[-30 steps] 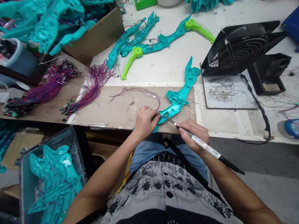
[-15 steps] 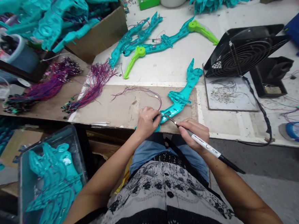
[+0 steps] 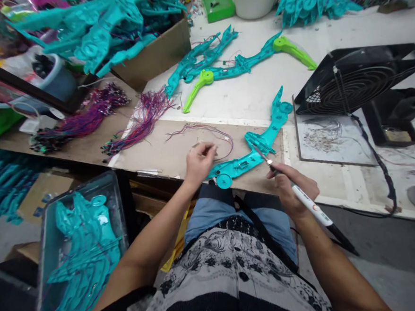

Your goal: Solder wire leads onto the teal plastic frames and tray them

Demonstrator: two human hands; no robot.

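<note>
A turquoise bow-shaped plastic shell (image 3: 242,166) lies at the table's front edge, its round lobe nearest me. My left hand (image 3: 200,162) hovers just left of the shell's near end. Its thumb and fingers are pinched together; what they hold, if anything, I cannot make out. Thin red and blue wires (image 3: 227,137) curve on the board beside those fingers. My right hand (image 3: 297,189) grips a soldering iron (image 3: 308,200) with a white and black handle. The iron's tip points at the raised bracket in the shell's middle; contact is unclear.
A black fan (image 3: 351,81) stands at right on a debris-strewn board (image 3: 335,153). Wire bundles (image 3: 148,114) lie left. Behind are turquoise shells with lime-green arms (image 3: 198,87). A bin (image 3: 115,190) of shells stands below left, a carton (image 3: 154,55) above.
My left hand has lifted off the shell and moved left, uncovering its near end. My right hand has drawn the soldering iron rightward to the bracket. The whole view has shifted slightly.
</note>
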